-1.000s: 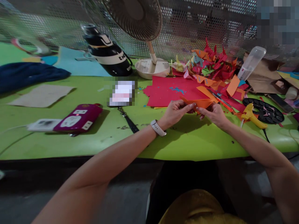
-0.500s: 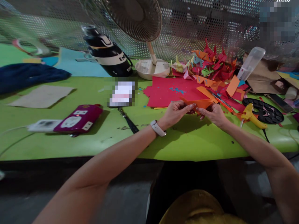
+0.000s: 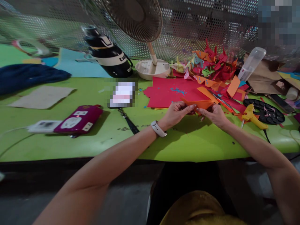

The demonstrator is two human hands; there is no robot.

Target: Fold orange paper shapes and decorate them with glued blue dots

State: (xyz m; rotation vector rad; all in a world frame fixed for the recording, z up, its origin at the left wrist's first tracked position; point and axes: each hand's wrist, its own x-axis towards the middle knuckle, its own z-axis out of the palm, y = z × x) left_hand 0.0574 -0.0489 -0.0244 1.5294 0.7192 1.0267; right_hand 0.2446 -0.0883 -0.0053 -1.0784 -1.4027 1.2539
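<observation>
Both my hands pinch a folded piece of orange paper just above the green table. My left hand, with a white watch on its wrist, grips the paper's left part with closed fingers. My right hand holds the right part from below, fingers curled. Right behind the paper lie red sheets, and farther back a heap of folded paper figures in red, orange and yellow.
A yellow glue gun and a black round tray lie to the right. A fan and a black bottle stand at the back. A magenta power strip lies left, with a blue cloth behind it.
</observation>
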